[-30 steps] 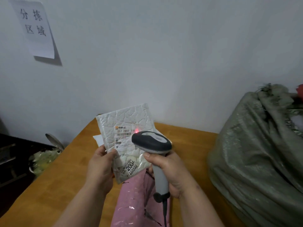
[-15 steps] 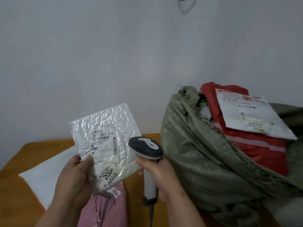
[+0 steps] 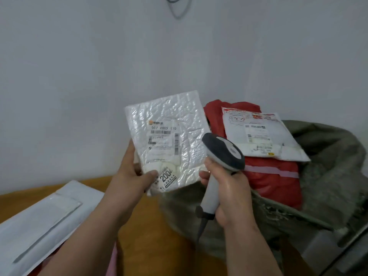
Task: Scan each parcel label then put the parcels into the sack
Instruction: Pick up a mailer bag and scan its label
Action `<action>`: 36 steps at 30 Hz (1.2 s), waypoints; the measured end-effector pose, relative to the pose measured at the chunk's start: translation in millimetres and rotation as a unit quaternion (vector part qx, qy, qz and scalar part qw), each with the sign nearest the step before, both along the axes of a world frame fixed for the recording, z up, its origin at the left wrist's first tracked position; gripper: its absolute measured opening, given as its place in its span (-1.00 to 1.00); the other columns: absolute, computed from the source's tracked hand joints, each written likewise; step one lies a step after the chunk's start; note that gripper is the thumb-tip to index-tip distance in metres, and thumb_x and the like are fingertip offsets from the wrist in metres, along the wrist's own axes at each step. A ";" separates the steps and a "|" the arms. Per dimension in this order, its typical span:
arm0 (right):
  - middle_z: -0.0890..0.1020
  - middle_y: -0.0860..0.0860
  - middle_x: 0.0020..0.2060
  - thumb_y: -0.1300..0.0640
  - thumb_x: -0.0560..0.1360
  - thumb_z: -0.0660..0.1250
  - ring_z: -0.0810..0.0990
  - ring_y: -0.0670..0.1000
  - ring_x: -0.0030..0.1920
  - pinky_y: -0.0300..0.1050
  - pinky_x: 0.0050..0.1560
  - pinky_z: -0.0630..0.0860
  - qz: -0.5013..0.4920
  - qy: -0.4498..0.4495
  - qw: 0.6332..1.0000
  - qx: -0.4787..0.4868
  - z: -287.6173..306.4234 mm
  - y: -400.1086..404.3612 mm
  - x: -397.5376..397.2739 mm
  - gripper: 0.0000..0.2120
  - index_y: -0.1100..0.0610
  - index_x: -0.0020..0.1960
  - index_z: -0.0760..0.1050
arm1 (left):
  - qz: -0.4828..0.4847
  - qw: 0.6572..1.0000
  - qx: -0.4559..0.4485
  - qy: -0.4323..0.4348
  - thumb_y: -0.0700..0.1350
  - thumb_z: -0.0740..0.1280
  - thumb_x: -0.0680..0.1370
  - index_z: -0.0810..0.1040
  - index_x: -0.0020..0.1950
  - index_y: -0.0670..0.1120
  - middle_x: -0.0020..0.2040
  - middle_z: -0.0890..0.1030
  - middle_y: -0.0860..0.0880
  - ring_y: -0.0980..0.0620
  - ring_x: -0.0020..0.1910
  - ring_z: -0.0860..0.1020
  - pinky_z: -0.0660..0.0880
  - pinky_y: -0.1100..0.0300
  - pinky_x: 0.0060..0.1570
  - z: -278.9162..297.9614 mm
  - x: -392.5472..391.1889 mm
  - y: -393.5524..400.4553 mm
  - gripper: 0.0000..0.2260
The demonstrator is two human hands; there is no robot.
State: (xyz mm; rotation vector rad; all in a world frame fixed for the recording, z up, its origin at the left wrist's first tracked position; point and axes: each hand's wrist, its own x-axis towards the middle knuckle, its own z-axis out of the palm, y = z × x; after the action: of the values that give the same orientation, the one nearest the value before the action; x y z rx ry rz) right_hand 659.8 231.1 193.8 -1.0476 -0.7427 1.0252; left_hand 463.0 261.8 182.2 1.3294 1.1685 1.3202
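Parcel point(image 3: 169, 140) label reads "200", left hand point(image 3: 131, 176) gripping; right hand point(image 3: 229, 194) holds scanner point(image 3: 223, 152).

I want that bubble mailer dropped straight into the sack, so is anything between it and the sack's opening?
Partly. The scanner in the right hand sits between the bubble mailer and the sack, whose mouth is piled with a red parcel and a white parcel.

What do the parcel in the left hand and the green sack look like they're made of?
Parcel: looks like glossy white bubble-lined plastic film; crinkled quilted surface with bright glints.
Sack: likely woven plastic fabric, matte grey-green; coarse weave and frayed threads along its rim.
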 end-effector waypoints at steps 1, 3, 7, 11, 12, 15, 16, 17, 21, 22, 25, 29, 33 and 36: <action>0.74 -0.01 -0.26 0.17 0.40 0.56 0.71 0.03 -0.12 0.08 0.09 0.64 -0.006 0.008 1.000 0.009 4.2 4.1 16.3 -0.95 0.06 -0.19 0.71 | 0.012 1.000 0.007 -0.001 -0.28 0.40 0.55 0.12 0.51 0.39 0.02 0.72 0.01 0.02 -0.07 0.72 0.65 0.13 -0.24 8.3 17.5 8.7 -0.21; 0.74 -0.02 -0.22 0.17 0.40 0.56 0.70 0.03 -0.09 0.11 0.13 0.63 -0.012 0.009 1.000 0.023 11.7 12.5 49.9 -0.95 0.05 -0.21 0.72 | 0.036 0.999 0.028 0.007 -0.24 0.41 0.55 0.03 0.56 0.35 -0.03 0.72 0.08 0.10 -0.11 0.71 0.61 0.23 -0.29 27.2 55.0 29.0 -0.17; 0.76 -0.06 -0.05 0.10 0.39 0.57 0.72 -0.06 0.01 -0.03 0.12 0.58 -0.045 0.025 0.998 0.043 23.7 31.8 114.8 -0.74 0.03 0.06 0.69 | 0.026 0.997 0.069 -0.021 -0.32 0.40 0.53 0.14 0.58 0.20 0.15 0.67 0.12 0.16 0.00 0.68 0.65 0.14 -0.09 59.7 143.0 78.3 -0.22; 0.76 0.00 -0.05 0.13 0.41 0.55 0.72 -0.01 0.03 -0.01 0.13 0.59 -0.045 0.030 0.997 0.053 24.7 52.1 156.9 -0.75 0.08 0.09 0.69 | 0.051 0.995 0.055 0.065 -0.29 0.39 0.53 0.20 0.56 0.14 0.24 0.61 0.00 0.07 0.05 0.66 0.64 0.08 -0.01 70.5 211.7 122.4 -0.30; 0.76 0.00 -0.05 0.14 0.42 0.55 0.72 0.00 0.03 -0.01 0.13 0.59 -0.041 0.029 0.997 0.051 23.5 56.8 163.9 -0.77 0.09 0.07 0.69 | 0.059 0.993 0.041 0.097 -0.26 0.40 0.53 0.13 0.59 0.11 0.33 0.55 -0.05 0.00 0.17 0.61 0.60 -0.01 0.13 69.1 221.9 131.4 -0.26; 0.76 -0.02 -0.09 0.17 0.44 0.53 0.73 0.00 0.00 -0.02 0.11 0.60 -0.020 0.032 0.999 0.035 16.7 69.6 180.4 -0.85 0.07 0.00 0.70 | 0.062 0.965 -0.001 0.256 -0.08 0.42 0.53 -0.01 0.63 0.05 0.56 0.23 -0.14 -0.18 0.49 0.29 0.29 -0.11 0.45 56.6 238.9 147.0 -0.19; 0.77 -0.02 -0.10 0.18 0.44 0.53 0.73 0.01 0.00 -0.01 0.11 0.60 -0.009 0.033 0.999 0.030 14.6 73.0 183.9 -0.88 0.06 -0.03 0.71 | 0.062 0.944 -0.001 0.323 -0.03 0.41 0.54 0.04 0.63 0.06 0.58 0.17 -0.12 -0.19 0.52 0.20 0.21 -0.12 0.48 51.3 242.1 146.9 -0.23; 0.77 -0.03 -0.12 0.18 0.44 0.53 0.73 0.02 0.00 0.00 0.12 0.61 0.000 0.032 0.999 0.026 12.5 76.7 186.6 -0.91 0.05 -0.07 0.71 | 0.067 0.923 0.005 0.378 0.03 0.39 0.54 0.12 0.61 0.09 0.58 0.16 -0.07 -0.17 0.53 0.15 0.17 -0.14 0.46 46.7 244.3 145.1 -0.29; 0.76 -0.05 -0.15 0.15 0.45 0.53 0.72 0.07 0.03 0.05 0.14 0.62 0.021 0.019 1.000 0.011 7.5 87.1 187.7 -0.94 0.02 -0.09 0.70 | 0.092 0.891 0.030 0.444 0.13 0.34 0.53 0.37 0.48 0.19 0.52 0.28 0.08 -0.09 0.49 0.19 0.14 -0.13 0.38 40.2 241.4 136.5 -0.49; 0.76 -0.05 -0.15 0.15 0.45 0.53 0.72 0.07 0.03 0.04 0.11 0.63 0.027 0.017 0.999 0.010 7.5 88.5 186.0 -0.93 0.03 -0.08 0.70 | 0.099 0.893 0.039 0.438 0.13 0.35 0.52 0.41 0.45 0.19 0.50 0.31 0.09 -0.08 0.48 0.21 0.15 -0.12 0.37 41.6 237.8 134.7 -0.51; 0.76 0.00 -0.16 0.16 0.45 0.53 0.73 0.08 0.00 0.02 0.04 0.65 0.048 0.013 0.999 0.013 9.3 90.6 178.2 -0.96 0.04 -0.13 0.71 | 0.130 0.901 0.074 0.407 0.07 0.38 0.52 0.50 0.38 0.16 0.44 0.40 0.07 -0.09 0.44 0.31 0.21 -0.13 0.40 49.3 222.2 127.2 -0.59; 0.76 0.06 -0.16 0.13 0.45 0.54 0.74 0.08 -0.07 -0.02 -0.06 0.64 0.097 -0.006 0.995 0.020 14.1 84.5 156.8 -0.93 0.07 -0.07 0.71 | 0.176 0.913 0.083 0.358 0.04 0.38 0.53 0.55 0.32 0.14 0.39 0.45 0.02 -0.07 0.39 0.39 0.32 -0.16 0.37 54.0 190.7 108.5 -0.65; 0.75 0.05 -0.20 0.13 0.45 0.53 0.73 0.05 -0.14 -0.08 -0.13 0.66 0.152 -0.030 0.987 0.032 16.3 72.4 121.0 -0.95 0.07 -0.09 0.72 | 0.213 0.927 0.065 0.302 0.03 0.37 0.56 0.55 0.28 0.12 0.36 0.45 0.00 -0.07 0.36 0.41 0.35 -0.18 0.35 46.5 144.6 85.7 -0.71; 0.75 -0.03 -0.23 0.10 0.44 0.54 0.73 0.01 -0.15 -0.04 -0.05 0.69 0.203 -0.063 0.976 0.046 15.7 59.3 78.0 -0.86 -0.15 -0.19 0.73 | 0.233 0.933 0.046 0.271 0.05 0.34 0.59 0.53 0.31 0.12 0.38 0.45 0.02 -0.05 0.36 0.42 0.37 -0.18 0.35 31.9 94.6 59.0 -0.71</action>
State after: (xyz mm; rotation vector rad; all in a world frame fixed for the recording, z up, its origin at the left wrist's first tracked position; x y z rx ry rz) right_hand 737.8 290.4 209.5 -0.9043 -1.1285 1.2645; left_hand 557.6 320.7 214.0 1.6065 1.9152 1.3801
